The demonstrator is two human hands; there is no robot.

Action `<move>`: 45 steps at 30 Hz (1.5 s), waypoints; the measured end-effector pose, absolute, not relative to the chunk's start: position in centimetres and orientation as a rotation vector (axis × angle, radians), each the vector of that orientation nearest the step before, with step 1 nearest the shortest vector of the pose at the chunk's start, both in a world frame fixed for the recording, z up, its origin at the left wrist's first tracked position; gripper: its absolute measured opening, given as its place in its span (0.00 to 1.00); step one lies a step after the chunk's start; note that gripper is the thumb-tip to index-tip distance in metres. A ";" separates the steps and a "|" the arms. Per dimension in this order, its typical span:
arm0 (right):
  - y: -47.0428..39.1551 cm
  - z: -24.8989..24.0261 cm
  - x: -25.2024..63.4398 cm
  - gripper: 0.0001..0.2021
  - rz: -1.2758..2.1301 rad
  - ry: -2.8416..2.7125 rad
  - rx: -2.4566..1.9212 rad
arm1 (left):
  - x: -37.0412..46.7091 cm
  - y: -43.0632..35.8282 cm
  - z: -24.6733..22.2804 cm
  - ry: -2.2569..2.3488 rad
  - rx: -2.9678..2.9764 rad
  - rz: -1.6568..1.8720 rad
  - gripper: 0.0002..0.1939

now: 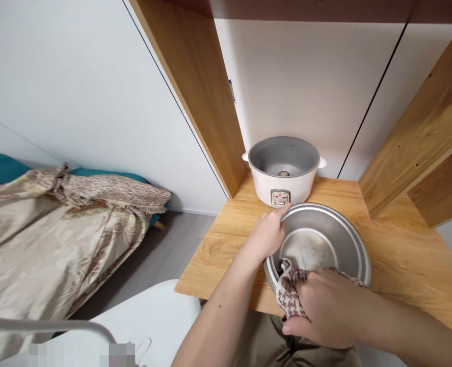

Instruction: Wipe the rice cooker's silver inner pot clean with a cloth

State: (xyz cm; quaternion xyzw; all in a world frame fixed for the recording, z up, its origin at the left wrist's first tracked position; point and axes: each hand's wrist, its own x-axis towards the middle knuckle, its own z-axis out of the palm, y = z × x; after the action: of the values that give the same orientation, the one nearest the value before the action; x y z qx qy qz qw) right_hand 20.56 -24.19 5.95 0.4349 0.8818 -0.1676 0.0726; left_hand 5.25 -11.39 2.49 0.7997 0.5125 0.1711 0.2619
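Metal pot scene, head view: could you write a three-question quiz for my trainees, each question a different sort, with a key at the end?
1. Which hand holds the patterned cloth at the metal pot?
2. Fill the gap: the white cooker stands uncovered on a ____ tabletop.
3. True or false: the metal pot sits inside the white cooker.

Key:
1. The right hand.
2. Wooden.
3. False; the metal pot is on the near side of the white cooker.

brown-and-cream houndstooth cloth (289, 299), silver-grey pot (348, 242)
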 end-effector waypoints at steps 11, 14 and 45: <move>-24.8 4.7 20.0 0.29 -0.300 2.667 1.267 | 5.3 -11.3 2.5 1.385 2.159 0.468 0.32; -25.3 4.4 19.7 0.30 -0.251 2.635 1.347 | 5.2 -11.3 2.5 1.375 2.160 0.478 0.32; -25.1 4.4 20.0 0.28 -0.226 2.700 1.327 | 5.3 -11.3 2.5 1.391 2.162 0.454 0.32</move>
State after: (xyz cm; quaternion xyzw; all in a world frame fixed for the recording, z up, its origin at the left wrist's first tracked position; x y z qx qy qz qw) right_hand 19.98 -25.11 4.36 0.4390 0.8932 -0.0748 0.0621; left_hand 5.25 -11.27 2.49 0.7990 0.5143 0.1678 0.2624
